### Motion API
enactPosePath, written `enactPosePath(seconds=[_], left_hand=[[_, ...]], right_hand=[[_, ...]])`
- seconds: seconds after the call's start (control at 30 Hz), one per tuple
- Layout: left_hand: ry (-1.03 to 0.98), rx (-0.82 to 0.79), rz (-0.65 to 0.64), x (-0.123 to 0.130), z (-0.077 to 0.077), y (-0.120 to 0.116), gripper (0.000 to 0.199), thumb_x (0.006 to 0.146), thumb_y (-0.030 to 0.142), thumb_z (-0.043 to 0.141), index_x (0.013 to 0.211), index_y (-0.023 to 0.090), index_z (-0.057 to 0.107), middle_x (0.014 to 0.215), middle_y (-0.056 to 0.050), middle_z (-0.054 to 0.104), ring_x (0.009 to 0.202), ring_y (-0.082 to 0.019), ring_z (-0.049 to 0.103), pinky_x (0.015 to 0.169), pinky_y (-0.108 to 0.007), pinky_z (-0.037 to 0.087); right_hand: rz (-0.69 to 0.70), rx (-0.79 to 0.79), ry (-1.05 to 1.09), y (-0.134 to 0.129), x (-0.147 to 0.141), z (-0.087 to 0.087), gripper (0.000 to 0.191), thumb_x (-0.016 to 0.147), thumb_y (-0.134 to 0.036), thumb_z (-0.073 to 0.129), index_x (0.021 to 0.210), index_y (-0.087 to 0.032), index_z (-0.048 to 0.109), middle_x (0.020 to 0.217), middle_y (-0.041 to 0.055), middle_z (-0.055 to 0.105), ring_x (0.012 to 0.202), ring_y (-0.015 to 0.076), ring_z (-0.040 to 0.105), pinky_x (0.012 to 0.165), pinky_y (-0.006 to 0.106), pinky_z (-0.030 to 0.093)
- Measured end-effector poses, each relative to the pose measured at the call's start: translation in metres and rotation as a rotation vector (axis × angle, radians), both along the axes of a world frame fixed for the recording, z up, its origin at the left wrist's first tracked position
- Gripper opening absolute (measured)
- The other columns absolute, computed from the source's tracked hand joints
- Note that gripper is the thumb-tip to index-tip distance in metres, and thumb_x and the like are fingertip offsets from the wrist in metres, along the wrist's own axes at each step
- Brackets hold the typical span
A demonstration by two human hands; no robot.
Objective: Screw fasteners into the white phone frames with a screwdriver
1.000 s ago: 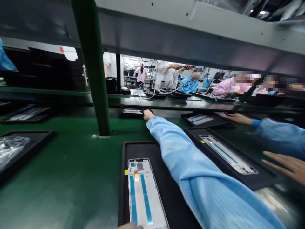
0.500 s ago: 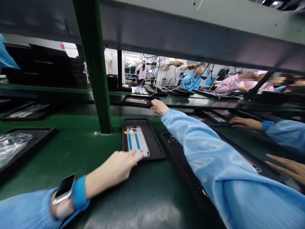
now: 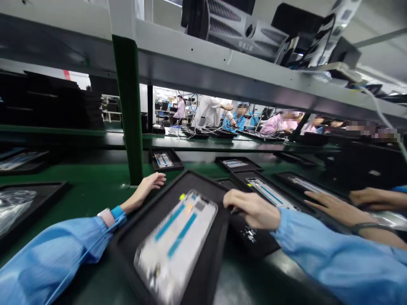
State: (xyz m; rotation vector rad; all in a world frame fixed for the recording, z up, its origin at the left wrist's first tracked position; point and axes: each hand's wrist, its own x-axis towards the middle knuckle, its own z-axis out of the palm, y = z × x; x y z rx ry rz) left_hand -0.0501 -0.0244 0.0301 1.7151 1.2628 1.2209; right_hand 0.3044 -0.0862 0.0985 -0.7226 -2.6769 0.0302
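Note:
A black tray (image 3: 199,181) stands tilted and close to me, with a white-and-blue phone frame (image 3: 174,241) blurred inside it. My right hand (image 3: 251,208) grips the tray's right rim, its fingers curled over the edge. My left hand (image 3: 146,188) is open on the green bench mat (image 3: 85,180), apart from the tray's left side, with a watch (image 3: 106,217) on that wrist. Below my right hand lies a black foam pad (image 3: 252,235) with pale specks. Two hands of a co-worker (image 3: 337,211) rest farther right, over another tray (image 3: 305,184).
A green post (image 3: 129,110) rises left of me to a metal shelf (image 3: 222,63) carrying electronic equipment. More trays with phone frames (image 3: 163,160) lie ahead. A tray with a clear plastic bag (image 3: 15,205) sits left. Beyond the bench, people work among cables.
The near tray has gone from flat on the bench to tilted and closer. My right hand has come back from the far tray to its rim, and my left hand has left the frame. The view has tilted upward.

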Motion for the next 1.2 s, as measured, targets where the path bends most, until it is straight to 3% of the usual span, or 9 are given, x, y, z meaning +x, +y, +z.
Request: enactPosePath(seconds=[0.13, 0.2, 0.27, 0.43, 0.57, 0.67, 0.8, 1.0, 1.2], left_hand=[[0.059, -0.056, -0.116, 0.001, -0.002, -0.012, 0.062, 0.084, 0.058, 0.030, 0.124, 0.014, 0.049, 0.124, -0.014, 0.056, 0.103, -0.024, 0.058, 0.084, -0.035, 0.048], [0.127, -0.076, -0.173, 0.001, -0.001, -0.013, 0.059, 0.080, 0.058, 0.042, 0.121, 0.017, 0.053, 0.123, -0.011, 0.058, 0.106, -0.025, 0.057, 0.087, -0.034, 0.046], [0.212, -0.097, -0.229, 0.001, 0.000, -0.014, 0.052, 0.074, 0.056, 0.053, 0.106, 0.017, 0.063, 0.108, -0.009, 0.066, 0.100, -0.026, 0.059, 0.086, -0.033, 0.046], [0.351, -0.090, -0.211, 0.001, 0.000, -0.020, 0.044, 0.070, 0.055, 0.058, 0.086, 0.015, 0.069, 0.088, -0.008, 0.070, 0.085, -0.027, 0.062, 0.076, -0.032, 0.047], [0.408, -0.065, -0.121, 0.007, 0.006, -0.032, 0.041, 0.063, 0.053, 0.065, 0.083, 0.017, 0.070, 0.084, -0.006, 0.071, 0.079, -0.026, 0.063, 0.070, -0.029, 0.047], [0.426, -0.050, -0.020, 0.017, 0.013, -0.044, 0.038, 0.062, 0.053, 0.065, 0.075, 0.018, 0.070, 0.077, -0.005, 0.071, 0.075, -0.025, 0.063, 0.065, -0.028, 0.046], [0.436, -0.036, 0.067, 0.031, 0.022, -0.054, 0.038, 0.064, 0.052, 0.061, 0.075, 0.016, 0.069, 0.073, -0.005, 0.071, 0.071, -0.024, 0.063, 0.064, -0.029, 0.046], [0.458, 0.001, -0.028, 0.036, 0.016, -0.039, 0.038, 0.068, 0.046, 0.059, 0.083, 0.014, 0.069, 0.081, -0.007, 0.071, 0.075, -0.023, 0.064, 0.068, -0.030, 0.048], [0.476, 0.040, -0.140, 0.032, 0.006, -0.028, 0.036, 0.072, 0.044, 0.058, 0.088, 0.013, 0.068, 0.086, -0.008, 0.069, 0.078, -0.023, 0.063, 0.069, -0.030, 0.048]], right_hand=[[0.202, -0.122, -0.078, -0.018, -0.039, -0.038, 0.045, 0.069, -0.001, 0.043, 0.108, -0.021, 0.054, 0.111, 0.0067, 0.058, 0.103, 0.0147, 0.056, 0.083, 0.023, 0.047], [0.251, -0.173, -0.107, -0.012, -0.062, -0.044, 0.047, 0.068, 0.000, 0.043, 0.108, -0.021, 0.056, 0.113, 0.0059, 0.058, 0.104, 0.0137, 0.056, 0.084, 0.022, 0.046], [0.192, -0.189, -0.076, 0.000, -0.073, -0.041, 0.045, 0.068, 0.001, 0.044, 0.102, -0.021, 0.060, 0.108, 0.0045, 0.060, 0.100, 0.0128, 0.058, 0.083, 0.022, 0.047], [-0.342, -0.159, 0.167, 0.032, -0.034, -0.004, 0.024, 0.070, -0.005, 0.055, 0.086, -0.019, 0.067, 0.093, 0.0034, 0.066, 0.091, 0.0150, 0.061, 0.082, 0.025, 0.047], [-0.513, -0.175, 0.183, 0.056, 0.020, 0.012, 0.017, 0.074, -0.006, 0.054, 0.079, -0.014, 0.069, 0.080, 0.0050, 0.069, 0.077, 0.0158, 0.064, 0.077, 0.027, 0.048], [-0.548, -0.239, 0.162, 0.069, 0.037, -0.001, 0.015, 0.075, -0.009, 0.055, 0.081, -0.011, 0.069, 0.076, 0.0052, 0.069, 0.058, 0.0111, 0.061, 0.064, 0.021, 0.048], [-0.497, -0.328, 0.160, 0.074, 0.022, -0.025, 0.016, 0.076, -0.013, 0.056, 0.086, -0.010, 0.069, 0.078, 0.0044, 0.070, 0.047, 0.0072, 0.058, 0.055, 0.017, 0.047], [-0.446, -0.350, 0.187, 0.072, 0.001, -0.041, 0.013, 0.074, -0.015, 0.061, 0.082, -0.012, 0.071, 0.073, 0.0029, 0.070, 0.054, 0.0084, 0.062, 0.060, 0.016, 0.048], [-0.462, -0.301, 0.124, 0.071, 0.000, -0.041, 0.012, 0.073, -0.017, 0.064, 0.081, -0.014, 0.072, 0.075, 0.0042, 0.071, 0.064, 0.0121, 0.065, 0.064, 0.018, 0.047]])
